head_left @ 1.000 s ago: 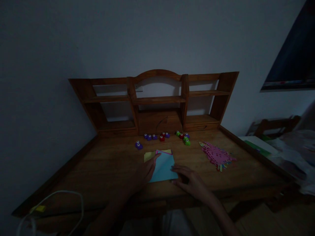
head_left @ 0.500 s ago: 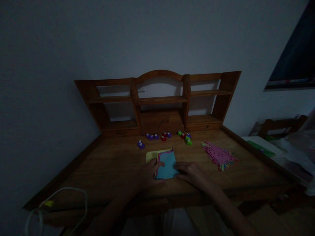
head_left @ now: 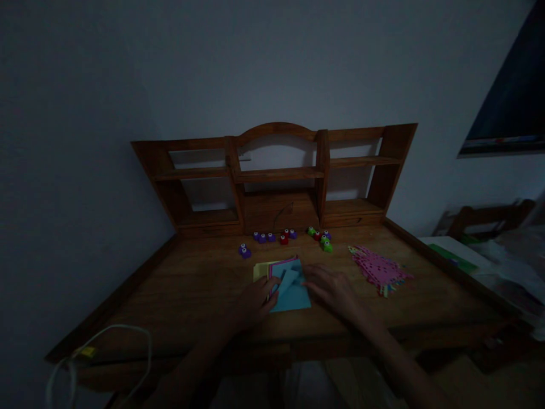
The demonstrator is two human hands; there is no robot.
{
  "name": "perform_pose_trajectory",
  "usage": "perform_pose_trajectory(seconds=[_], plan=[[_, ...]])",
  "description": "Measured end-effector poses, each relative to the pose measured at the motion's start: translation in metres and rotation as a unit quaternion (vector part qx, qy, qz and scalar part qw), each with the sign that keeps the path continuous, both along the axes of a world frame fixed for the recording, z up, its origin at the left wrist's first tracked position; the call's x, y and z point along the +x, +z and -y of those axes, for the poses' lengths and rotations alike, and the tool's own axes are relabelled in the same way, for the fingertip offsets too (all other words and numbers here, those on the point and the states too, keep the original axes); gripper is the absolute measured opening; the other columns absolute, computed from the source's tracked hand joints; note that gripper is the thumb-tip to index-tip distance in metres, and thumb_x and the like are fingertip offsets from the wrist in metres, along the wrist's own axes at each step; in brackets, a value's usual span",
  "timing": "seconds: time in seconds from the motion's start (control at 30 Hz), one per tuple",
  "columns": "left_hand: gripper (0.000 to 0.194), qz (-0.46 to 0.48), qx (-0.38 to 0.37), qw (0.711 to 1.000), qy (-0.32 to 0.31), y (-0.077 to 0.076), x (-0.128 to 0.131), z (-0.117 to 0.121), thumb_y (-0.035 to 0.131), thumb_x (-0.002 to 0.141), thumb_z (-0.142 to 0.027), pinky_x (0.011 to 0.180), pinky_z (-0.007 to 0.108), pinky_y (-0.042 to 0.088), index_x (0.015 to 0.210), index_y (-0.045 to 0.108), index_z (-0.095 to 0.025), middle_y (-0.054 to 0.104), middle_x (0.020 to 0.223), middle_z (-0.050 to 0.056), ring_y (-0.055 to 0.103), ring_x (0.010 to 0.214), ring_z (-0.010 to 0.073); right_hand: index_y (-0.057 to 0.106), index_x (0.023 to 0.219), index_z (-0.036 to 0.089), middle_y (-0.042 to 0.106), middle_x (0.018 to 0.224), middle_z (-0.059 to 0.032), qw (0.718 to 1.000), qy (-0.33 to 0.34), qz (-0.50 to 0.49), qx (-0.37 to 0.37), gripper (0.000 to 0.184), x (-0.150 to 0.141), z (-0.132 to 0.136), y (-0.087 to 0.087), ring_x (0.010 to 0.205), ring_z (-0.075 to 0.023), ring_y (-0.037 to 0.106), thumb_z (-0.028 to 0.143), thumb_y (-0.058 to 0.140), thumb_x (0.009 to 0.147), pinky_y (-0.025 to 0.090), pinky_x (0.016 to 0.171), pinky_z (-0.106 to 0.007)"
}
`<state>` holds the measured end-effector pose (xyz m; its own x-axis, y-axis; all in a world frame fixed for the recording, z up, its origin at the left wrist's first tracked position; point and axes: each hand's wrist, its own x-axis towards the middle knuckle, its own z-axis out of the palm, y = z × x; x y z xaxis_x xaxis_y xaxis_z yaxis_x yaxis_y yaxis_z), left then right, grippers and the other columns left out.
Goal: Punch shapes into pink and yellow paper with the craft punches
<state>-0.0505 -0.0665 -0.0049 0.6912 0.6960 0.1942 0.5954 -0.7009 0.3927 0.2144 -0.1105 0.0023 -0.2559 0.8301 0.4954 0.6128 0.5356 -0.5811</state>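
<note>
A sheet of blue paper (head_left: 293, 301) lies on top of a small stack of coloured paper, part of it lifted into a lighter blue fold. Under it show pink edges and a yellow sheet (head_left: 260, 271) at the left. My left hand (head_left: 255, 299) is closed at the left side, its thumb and fingers on the raised blue fold. At the right edge, my right hand (head_left: 332, 288) has its fingers stretched apart, the tips at or just beside the blue paper; exact contact is too dark to see.
Several purple, red and green toy pieces with eyes (head_left: 284, 240) stand behind the paper. Pink dotted paper pieces (head_left: 378, 268) lie in a pile to the right. A wooden shelf (head_left: 279, 175) rises at the desk's back, and a white cable (head_left: 128, 327) loops at the front left.
The blue paper lay flat with both hands at its sides; now part of it is raised into a fold by my left hand. My right hand has shifted slightly away from me.
</note>
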Motion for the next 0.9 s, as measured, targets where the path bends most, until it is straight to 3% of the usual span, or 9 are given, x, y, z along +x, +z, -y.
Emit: perform_pose_trajectory(seconds=[0.17, 0.27, 0.37, 0.47, 0.63, 0.9], plan=[[0.031, 0.009, 0.001, 0.999, 0.038, -0.002, 0.003, 0.004, 0.049, 0.092, -0.038, 0.084, 0.035, 0.045, 0.118, 0.051, -0.021, 0.061, 0.107, 0.008, 0.059, 0.096, 0.0231, 0.061, 0.127, 0.025, 0.065, 0.115, -0.0067, 0.999, -0.018, 0.022, -0.023, 0.038, 0.004, 0.004, -0.006, 0.101, -0.0244, 0.063, 0.042, 0.060, 0.093, 0.050, 0.088, -0.035], [0.041, 0.018, -0.015, 0.999, 0.033, -0.006, 0.002, 0.001, 0.063, 0.084, -0.048, 0.085, 0.035, 0.045, 0.115, 0.051, -0.024, 0.061, 0.110, 0.005, 0.059, 0.099, 0.0241, 0.073, 0.102, 0.022, 0.065, 0.106, -0.0085, 0.997, -0.025, 0.072, -0.017, 0.030, 0.006, 0.010, -0.008, 0.097, -0.0267, 0.062, 0.048, 0.068, 0.087, 0.049, 0.085, -0.036], [0.056, 0.007, -0.023, 0.999, 0.032, -0.007, 0.001, -0.002, 0.071, 0.075, -0.054, 0.084, 0.037, 0.046, 0.117, 0.050, -0.024, 0.060, 0.114, 0.006, 0.058, 0.100, 0.0259, 0.075, 0.080, 0.022, 0.065, 0.093, -0.0083, 0.994, -0.017, 0.108, 0.002, 0.030, 0.004, 0.018, -0.005, 0.092, -0.0261, 0.060, 0.047, 0.061, 0.092, 0.048, 0.084, -0.038], [0.056, -0.023, -0.017, 0.999, 0.028, -0.004, 0.001, -0.003, 0.066, 0.077, -0.058, 0.084, 0.037, 0.046, 0.118, 0.049, -0.023, 0.060, 0.115, 0.008, 0.059, 0.101, 0.0268, 0.075, 0.086, 0.022, 0.065, 0.095, -0.0069, 0.993, 0.023, 0.111, 0.017, 0.027, 0.004, 0.026, -0.004, 0.094, -0.0240, 0.058, 0.035, 0.054, 0.097, 0.046, 0.087, -0.038], [0.055, -0.076, 0.002, 0.997, 0.035, 0.001, 0.003, -0.002, 0.060, 0.079, -0.061, 0.082, 0.037, 0.046, 0.118, 0.049, -0.024, 0.061, 0.112, 0.008, 0.060, 0.098, 0.0271, 0.072, 0.094, 0.021, 0.063, 0.104, -0.0068, 0.992, 0.040, 0.108, 0.043, 0.015, 0.009, 0.033, -0.010, 0.102, -0.0240, 0.056, 0.022, 0.057, 0.092, 0.045, 0.093, -0.039], [0.048, -0.060, 0.012, 0.998, 0.029, -0.003, 0.002, -0.004, 0.060, 0.082, -0.055, 0.077, 0.034, 0.046, 0.115, 0.051, -0.022, 0.063, 0.106, 0.008, 0.062, 0.089, 0.0243, 0.070, 0.106, 0.024, 0.061, 0.109, -0.0058, 0.994, 0.039, 0.093, 0.036, 0.021, 0.002, 0.037, -0.016, 0.107, -0.0234, 0.054, 0.018, 0.055, 0.093, 0.045, 0.094, -0.039]])
